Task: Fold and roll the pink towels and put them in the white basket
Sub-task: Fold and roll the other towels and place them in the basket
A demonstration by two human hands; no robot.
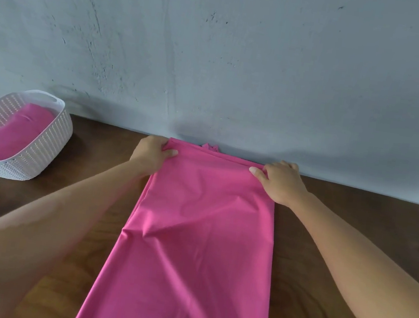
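A long pink towel (192,237), folded into a narrow strip, lies on the wooden table and runs from the near edge to the wall. My left hand (151,154) pinches its far left corner with the thumb on top. My right hand (280,181) pinches the far right corner the same way. A narrow fold sits along the far edge between the two hands. The white basket (40,151) stands at the far left with another pink towel (10,133) lying inside it.
The grey wall (218,52) rises directly behind the towel's far edge. Bare dark wooden table (354,233) shows on both sides of the towel, between it and the basket and out to the right.
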